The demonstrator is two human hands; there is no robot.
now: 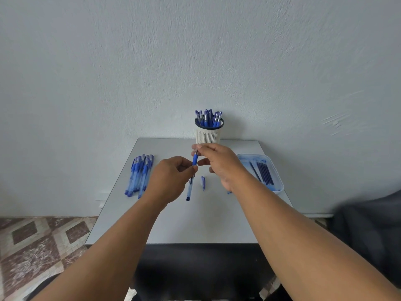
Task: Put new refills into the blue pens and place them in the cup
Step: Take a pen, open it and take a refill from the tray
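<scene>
Both hands raised over a grey desk (pixel 178 224): left hand (pixel 171 179) pinches a blue pen (pixel 192 177) mid-barrel, right hand (pixel 219 164) pinches its tip, before the pen-filled cup (pixel 208 135) by a white wall (pixel 195 51).

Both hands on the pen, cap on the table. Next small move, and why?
Probably finish tightening the tip: the right hand pinches the front end of the pen while the left hand grips its barrel. The cap lies loose on the table, so capping comes after.
</scene>
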